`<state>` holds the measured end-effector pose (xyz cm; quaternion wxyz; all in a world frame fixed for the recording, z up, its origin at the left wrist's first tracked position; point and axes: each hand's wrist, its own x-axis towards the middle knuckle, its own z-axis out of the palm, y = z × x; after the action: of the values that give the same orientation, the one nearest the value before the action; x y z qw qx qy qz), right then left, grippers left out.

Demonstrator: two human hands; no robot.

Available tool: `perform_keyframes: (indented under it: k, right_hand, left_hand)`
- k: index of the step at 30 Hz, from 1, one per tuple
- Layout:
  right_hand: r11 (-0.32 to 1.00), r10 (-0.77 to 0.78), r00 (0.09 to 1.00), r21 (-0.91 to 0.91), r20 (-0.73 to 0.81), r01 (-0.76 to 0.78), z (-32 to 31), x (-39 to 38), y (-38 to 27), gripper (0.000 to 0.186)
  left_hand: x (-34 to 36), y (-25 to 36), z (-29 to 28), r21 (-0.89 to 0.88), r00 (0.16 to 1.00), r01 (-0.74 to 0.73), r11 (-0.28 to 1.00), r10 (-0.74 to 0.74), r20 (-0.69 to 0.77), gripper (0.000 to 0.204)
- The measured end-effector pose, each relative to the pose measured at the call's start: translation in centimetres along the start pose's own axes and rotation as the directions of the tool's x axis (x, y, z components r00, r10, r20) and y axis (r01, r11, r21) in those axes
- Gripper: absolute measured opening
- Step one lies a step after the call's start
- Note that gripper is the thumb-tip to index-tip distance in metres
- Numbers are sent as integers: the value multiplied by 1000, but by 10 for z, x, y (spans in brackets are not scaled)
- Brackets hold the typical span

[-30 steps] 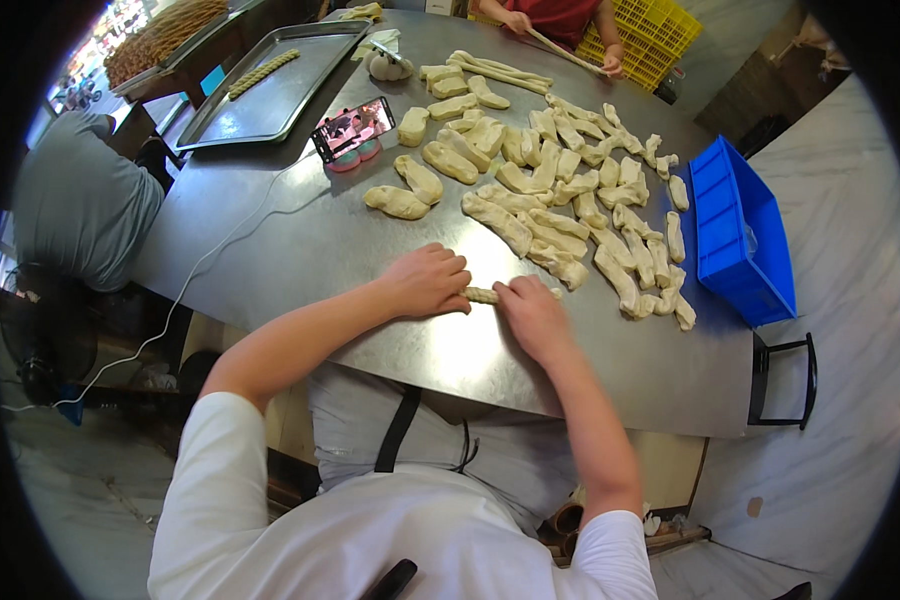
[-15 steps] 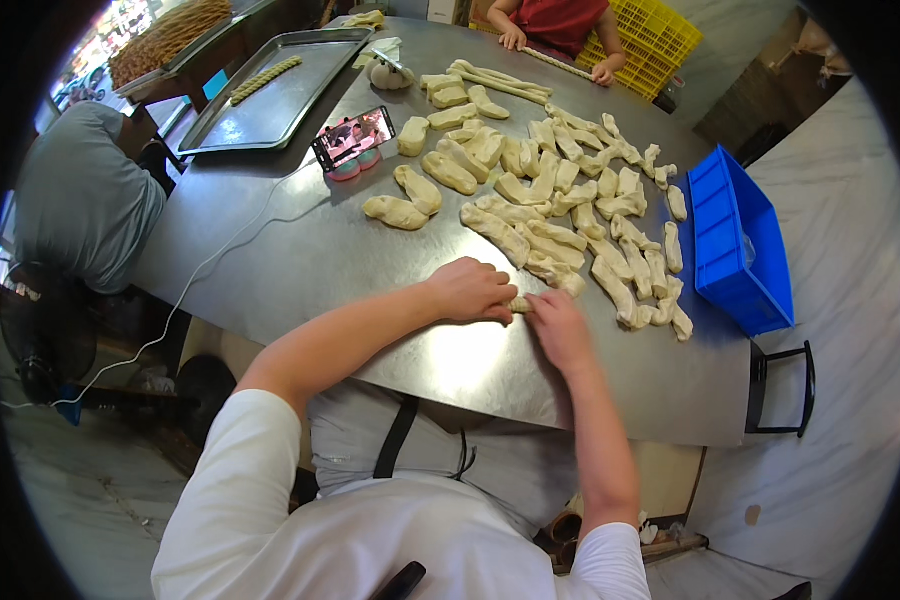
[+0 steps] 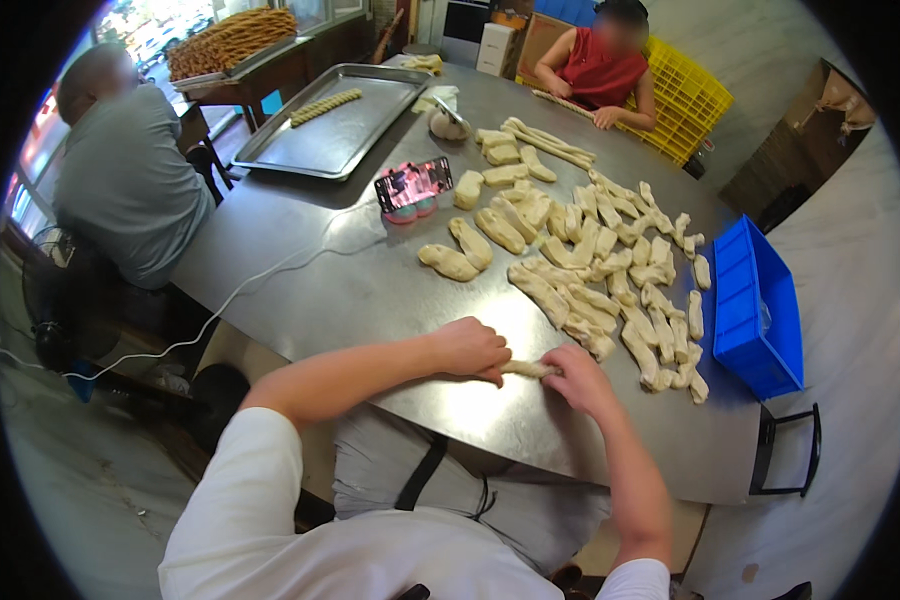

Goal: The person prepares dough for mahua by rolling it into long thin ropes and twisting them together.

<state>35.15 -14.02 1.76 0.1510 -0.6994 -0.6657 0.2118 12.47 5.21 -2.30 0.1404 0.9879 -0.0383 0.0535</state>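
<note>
"While so much dough was spread over the grey metal desk (image 3: 350, 318), which piece was being held?"

"Only one short, pale rope of soft dough (image 3: 527, 368) was held, at the near side of the desk. It was stretched almost level between the bare left hand (image 3: 473, 347) and the bare right hand (image 3: 577, 378); whether the metal was touched by it could not be told."

"Why was it gripped by both ends?"

"Presumably so that both ends could be controlled at once while the middle was left uncovered. Its left end was wrapped by the curled fingers of the left hand; its right end was pinched between the thumb and fingers of the right."

"And the layout?"

"The thick, cream-coloured dough pieces (image 3: 507, 231) were clustered just beyond the hands, perhaps so that they could be reached without being brushed by the arms. The black-edged phone with a lit screen (image 3: 415, 184) was propped on a rounded pink-and-green stand (image 3: 410, 213), probably so that it could be watched."

"How were the arms posed?"

"The left forearm (image 3: 360, 377) was angled shallowly across from the lower left, its elbow held wide. The right forearm (image 3: 632, 470) was angled more steeply from the lower right. Both hands were turned with their backs upward."
</note>
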Motion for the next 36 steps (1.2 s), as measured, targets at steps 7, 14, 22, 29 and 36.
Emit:
perform_keyframes:
  k: [7,14,22,29,36]
  right_hand:
    - [938,-208,588,12,-782,346,-98,133,-139,48]
    - [962,-203,849,65,-488,267,12,69,-84,49]
    - [990,-122,866,-4,-485,138,57,-22,-14,21]
    - [990,-141,829,-98,-540,104,59,-13,-23,11]
    - [992,-126,832,-50,-540,117,62,-14,-14,14]
  left_hand:
    - [-120,-113,-230,358,579,530,769,-19,-815,44]
    - [-148,-112,-126,34,588,550,835,-358,-725,32]
    - [27,-68,-24,-196,753,462,865,-499,-429,53]
    - [108,-51,31,106,751,612,784,-534,-388,58]
    - [93,-46,10,-65,761,546,835,-528,-376,31]
